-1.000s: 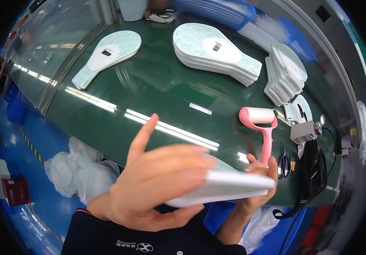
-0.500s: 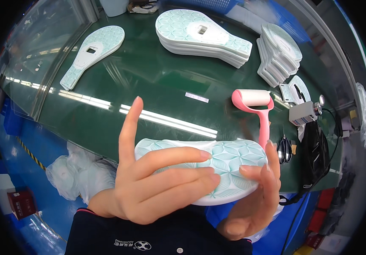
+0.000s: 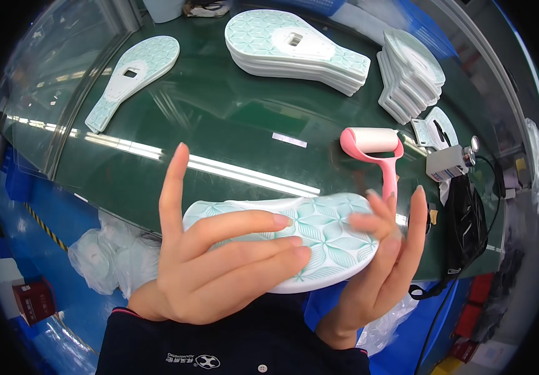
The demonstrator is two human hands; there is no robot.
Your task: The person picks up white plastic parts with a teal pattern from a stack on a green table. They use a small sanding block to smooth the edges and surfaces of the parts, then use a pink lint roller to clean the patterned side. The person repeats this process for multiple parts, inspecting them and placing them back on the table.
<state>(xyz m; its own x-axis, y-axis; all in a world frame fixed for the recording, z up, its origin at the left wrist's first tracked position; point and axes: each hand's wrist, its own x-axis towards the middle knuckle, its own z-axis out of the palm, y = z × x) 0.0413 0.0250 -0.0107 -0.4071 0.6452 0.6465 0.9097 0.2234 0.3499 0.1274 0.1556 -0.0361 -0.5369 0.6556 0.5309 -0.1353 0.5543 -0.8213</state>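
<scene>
Close to my body, a white plastic panel [image 3: 335,234] with a mint-green leaf pattern is held slightly tilted over the table's near edge. My left hand [image 3: 219,265] grips it: several fingers lie across the patterned face, the index finger points up and away, and the thumb is out of sight. At the panel's right end is my right hand [image 3: 382,256], fingers apart and partly smeared by motion. Whether its fingertips touch the panel edge is unclear. Beyond that hand lies a pink-handled lint roller [image 3: 372,144] with a white roll.
A paddle-shaped panel [image 3: 133,74] lies at the far left. Stacked panels [image 3: 294,47] stand at the back, more [image 3: 410,75] to their right. A grey metal-topped bottle [image 3: 448,164] and black pouch [image 3: 466,225] sit right, near a cable. Plastic-wrapped items [image 3: 113,253] are lower left.
Both hands' position shifts: the panel and my left hand move slightly left and up. My right hand's fingers lift and spread at the panel's right end, now covering most of the scissors.
</scene>
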